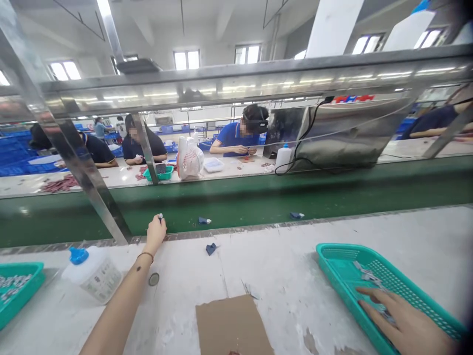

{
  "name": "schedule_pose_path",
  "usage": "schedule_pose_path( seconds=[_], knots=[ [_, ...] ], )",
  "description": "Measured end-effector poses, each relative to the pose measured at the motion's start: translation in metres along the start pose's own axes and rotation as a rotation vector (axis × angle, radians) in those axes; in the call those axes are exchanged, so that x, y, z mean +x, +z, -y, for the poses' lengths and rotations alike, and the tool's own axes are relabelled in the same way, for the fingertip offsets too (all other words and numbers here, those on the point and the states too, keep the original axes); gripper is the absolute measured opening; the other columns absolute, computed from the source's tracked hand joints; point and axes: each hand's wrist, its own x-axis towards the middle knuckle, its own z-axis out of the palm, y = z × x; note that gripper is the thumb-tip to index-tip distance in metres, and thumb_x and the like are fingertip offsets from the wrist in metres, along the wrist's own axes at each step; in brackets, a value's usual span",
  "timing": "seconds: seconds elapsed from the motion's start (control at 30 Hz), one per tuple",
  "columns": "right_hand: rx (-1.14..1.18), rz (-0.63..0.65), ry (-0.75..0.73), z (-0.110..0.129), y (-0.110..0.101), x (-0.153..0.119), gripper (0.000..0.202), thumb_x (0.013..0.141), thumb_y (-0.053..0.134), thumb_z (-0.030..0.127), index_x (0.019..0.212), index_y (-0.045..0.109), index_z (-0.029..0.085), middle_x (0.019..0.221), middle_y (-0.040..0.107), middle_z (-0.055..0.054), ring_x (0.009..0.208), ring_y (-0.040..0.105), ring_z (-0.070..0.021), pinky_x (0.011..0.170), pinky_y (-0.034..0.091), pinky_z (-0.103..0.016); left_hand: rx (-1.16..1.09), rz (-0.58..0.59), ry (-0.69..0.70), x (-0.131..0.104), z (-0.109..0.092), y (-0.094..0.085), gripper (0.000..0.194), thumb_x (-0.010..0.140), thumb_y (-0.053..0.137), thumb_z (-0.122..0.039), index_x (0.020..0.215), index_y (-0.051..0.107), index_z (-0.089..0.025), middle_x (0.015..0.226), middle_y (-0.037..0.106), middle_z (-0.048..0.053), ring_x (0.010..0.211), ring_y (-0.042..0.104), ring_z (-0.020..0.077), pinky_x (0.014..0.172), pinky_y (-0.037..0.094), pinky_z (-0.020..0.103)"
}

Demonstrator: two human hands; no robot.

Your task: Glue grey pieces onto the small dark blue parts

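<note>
My left hand [156,231] reaches out to the green belt, its fingers closed on a small dark piece with a white tip [160,217]. Most of that piece is hidden by the fingers. Two similar dark blue pieces with white tips, one nearer [204,221] and one farther right [296,215], lie on the belt. A folded dark blue piece [211,249] rests on the white table. At the lower right, my right hand [402,315] is over a green basket [332,276], fingers stretched out and apart. Small grey parts [369,276] lie in the basket beside and under the fingers.
A white bottle with a blue cap [92,276] and another green basket [22,268] of small parts stand at left. Brown cardboard [232,325] lies in front. A metal post [88,182] rises beside my left arm. Several people work across the belt [244,199].
</note>
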Motion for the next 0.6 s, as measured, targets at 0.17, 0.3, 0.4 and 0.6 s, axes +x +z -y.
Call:
schedule_pose_path(
  seconds=[0.17,0.3,0.4,0.6],
  knots=[
    [-0.031,0.149,0.104,-0.014,0.006,0.001,0.027,0.075,0.052,0.042,0.079,0.072,0.024,0.091,0.073,-0.02,0.089,0.068,-0.0405,0.082,0.049,-0.055,0.363,0.027,0.153,0.014,0.006,0.011,0.038,0.094,0.055,-0.033,0.126,0.054,-0.014,0.12,0.062,0.012,0.111,0.06,0.0266,0.098,0.044,0.051],
    [-0.039,0.233,0.142,-0.004,-0.003,0.002,0.031,0.076,0.047,0.04,0.081,0.07,0.021,0.085,0.073,-0.016,0.082,0.068,-0.0361,0.076,0.051,-0.048,0.543,0.089,0.291,0.016,0.01,0.013,0.038,0.093,0.045,-0.019,0.126,0.055,-0.005,0.133,0.053,0.027,0.131,0.044,0.0385,0.105,0.032,0.057],
    [-0.091,0.213,0.156,-0.001,-0.006,0.002,0.03,0.078,0.046,0.04,0.082,0.068,0.02,0.079,0.071,-0.014,0.079,0.068,-0.0335,0.072,0.051,-0.044,0.61,0.122,0.435,0.014,0.004,0.02,0.045,0.089,0.04,-0.015,0.13,0.052,-0.003,0.146,0.041,0.028,0.144,0.021,0.0404,0.113,0.015,0.057],
    [-0.084,0.209,0.14,0.026,-0.017,-0.006,0.029,0.081,0.042,0.017,0.088,0.069,0.015,0.099,0.072,-0.016,0.095,0.067,-0.0293,0.085,0.049,-0.04,0.559,0.387,0.708,-0.007,-0.017,0.051,0.038,0.084,0.045,-0.029,0.113,0.067,-0.016,0.126,0.063,0.013,0.123,0.052,0.0307,0.108,0.036,0.038]
  ],
)
